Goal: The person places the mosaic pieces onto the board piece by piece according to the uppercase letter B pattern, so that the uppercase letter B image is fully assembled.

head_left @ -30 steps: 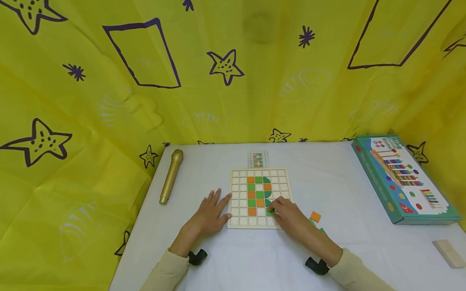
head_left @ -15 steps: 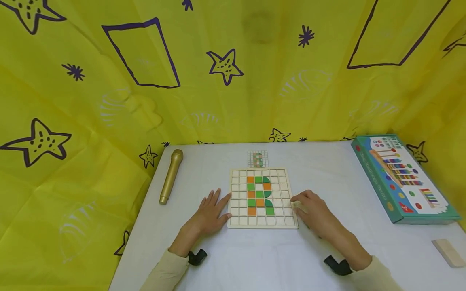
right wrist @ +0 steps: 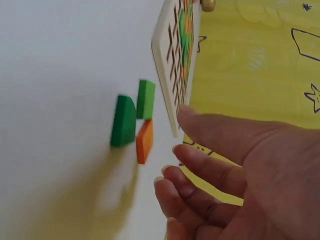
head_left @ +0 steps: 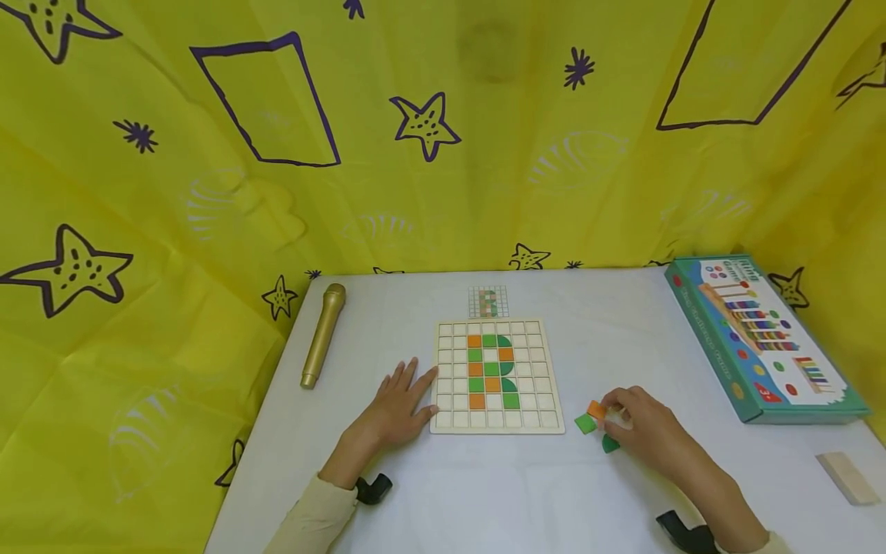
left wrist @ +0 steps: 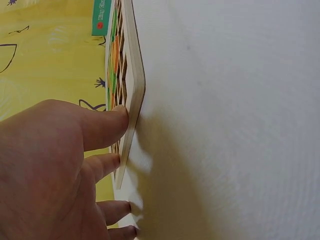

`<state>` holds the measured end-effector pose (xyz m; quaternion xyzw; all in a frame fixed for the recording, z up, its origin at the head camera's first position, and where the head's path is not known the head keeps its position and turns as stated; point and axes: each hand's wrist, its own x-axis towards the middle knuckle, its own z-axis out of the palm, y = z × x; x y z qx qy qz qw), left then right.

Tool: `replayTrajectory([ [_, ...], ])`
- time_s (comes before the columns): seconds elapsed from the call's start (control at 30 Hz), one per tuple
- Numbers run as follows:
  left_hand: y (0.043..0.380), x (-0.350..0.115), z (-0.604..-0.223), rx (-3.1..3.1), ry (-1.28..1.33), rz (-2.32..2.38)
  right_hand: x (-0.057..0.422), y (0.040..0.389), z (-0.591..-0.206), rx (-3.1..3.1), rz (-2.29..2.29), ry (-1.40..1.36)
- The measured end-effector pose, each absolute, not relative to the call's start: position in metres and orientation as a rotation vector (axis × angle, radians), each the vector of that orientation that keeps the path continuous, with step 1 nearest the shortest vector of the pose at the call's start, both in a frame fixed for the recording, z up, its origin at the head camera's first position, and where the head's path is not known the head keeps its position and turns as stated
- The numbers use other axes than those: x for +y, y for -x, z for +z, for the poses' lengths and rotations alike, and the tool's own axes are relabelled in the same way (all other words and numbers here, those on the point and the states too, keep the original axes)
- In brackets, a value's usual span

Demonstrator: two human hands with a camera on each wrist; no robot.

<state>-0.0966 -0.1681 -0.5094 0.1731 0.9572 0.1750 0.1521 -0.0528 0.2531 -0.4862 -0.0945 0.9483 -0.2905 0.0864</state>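
A wooden grid board point(head_left: 498, 431) lies flat with orange, light green and dark green tiles forming an R shape. My left hand point(head_left: 400, 408) rests at its left edge, fingers spread; in the left wrist view the thumb and index finger touch the rim. To the right of the board, my right hand point(head_left: 647, 431) is over a few loose tiles. These are an orange square tile point(right wrist: 144, 141), a light green square tile point(right wrist: 145, 99) and a dark green tile with a curved side point(right wrist: 123, 121). Thumb and fingers are apart there, with nothing visible between them.
A small printed card point(head_left: 487, 302) with an R pattern lies just behind the board. A gold microphone point(head_left: 324, 335) is at the left. On the right are a green game box point(head_left: 764, 338) and a pale wooden block point(head_left: 847, 478). A yellow curtain point(head_left: 429, 208) hangs behind the table.
My right hand has let go of a light green tile in the R's lower right and moved right and down to the loose tiles. The left hand has stayed at the board's edge.
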Motion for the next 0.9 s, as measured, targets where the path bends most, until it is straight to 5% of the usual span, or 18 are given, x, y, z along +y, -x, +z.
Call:
replayTrajectory([
  [0.3,0.097,-0.17,-0.51,2.741,-0.483,0.488,0.234,0.033,-0.506,2.921,-0.786,0.502],
  [0.9,0.096,-0.167,-0.505,2.73,-0.478,0.509,0.234,0.039,-0.505,2.937,-0.801,0.496],
])
